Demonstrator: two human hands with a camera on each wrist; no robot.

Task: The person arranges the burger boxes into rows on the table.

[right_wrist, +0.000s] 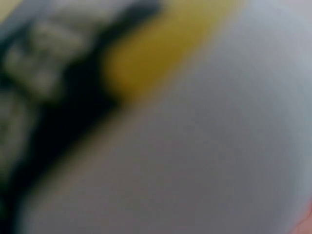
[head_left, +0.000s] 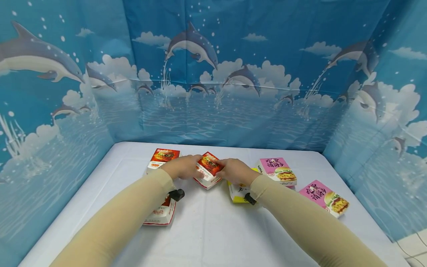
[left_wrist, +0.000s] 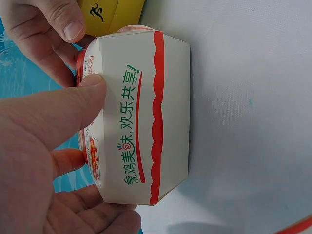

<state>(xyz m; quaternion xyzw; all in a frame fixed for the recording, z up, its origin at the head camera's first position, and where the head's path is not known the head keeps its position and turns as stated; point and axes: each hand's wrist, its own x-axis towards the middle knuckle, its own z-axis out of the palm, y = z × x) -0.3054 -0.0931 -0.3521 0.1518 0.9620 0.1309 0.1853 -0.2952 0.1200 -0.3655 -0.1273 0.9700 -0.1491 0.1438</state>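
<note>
— As you look closely, what's gripped?

— Left hand (head_left: 185, 167) and right hand (head_left: 236, 171) both clamp one red box (head_left: 209, 167) between them.

— And around them?

— By the right hand, a yellow box (head_left: 237, 194); left of the left hand, a second red box (head_left: 164, 155); behind that hand, a third red box (head_left: 160, 214). Right of the right hand, a near pink box (head_left: 275, 170), then a far pink box (head_left: 323, 196). Beyond both hands, a dolphin curtain (head_left: 233, 118).
</note>
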